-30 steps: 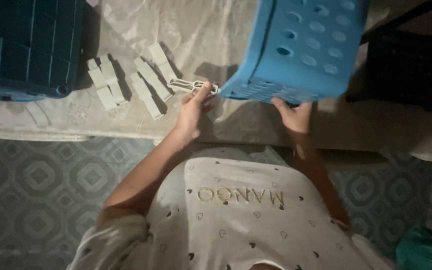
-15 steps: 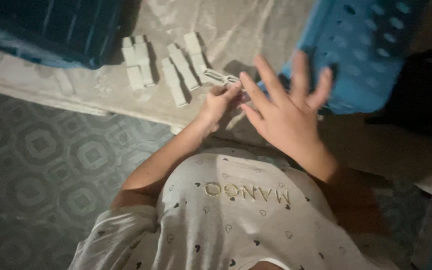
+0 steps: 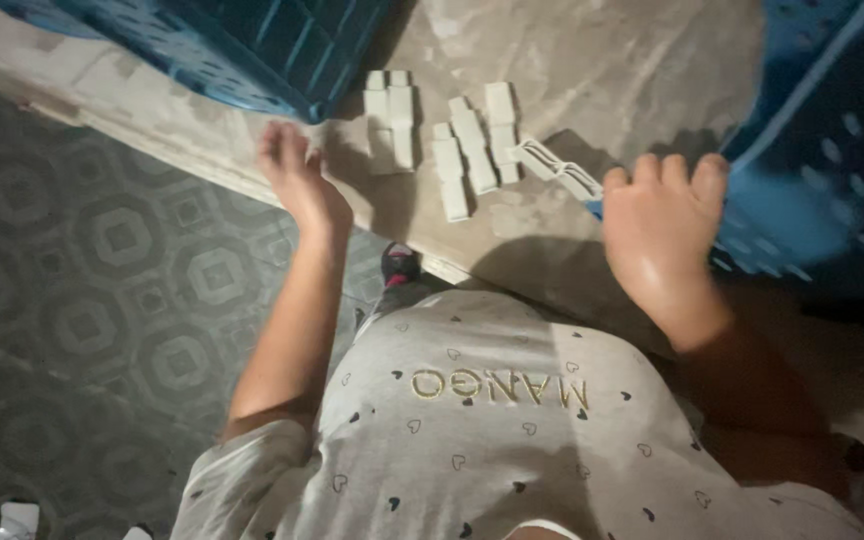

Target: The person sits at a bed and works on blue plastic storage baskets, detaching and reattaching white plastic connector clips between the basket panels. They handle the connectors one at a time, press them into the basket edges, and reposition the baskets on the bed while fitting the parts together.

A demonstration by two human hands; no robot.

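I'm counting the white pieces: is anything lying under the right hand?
The right hand rests at the edge of the light blue basket, beside the end of a white piece. Whatever is beneath the palm is covered, so I cannot tell.

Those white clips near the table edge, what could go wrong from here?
1. The white clips lie loose between both hands; a sweep of the left hand could knock them off the table edge onto the patterned floor.
2. The right hand rests at the light blue basket, which looks tilted; it might slide onto the nearest clip.
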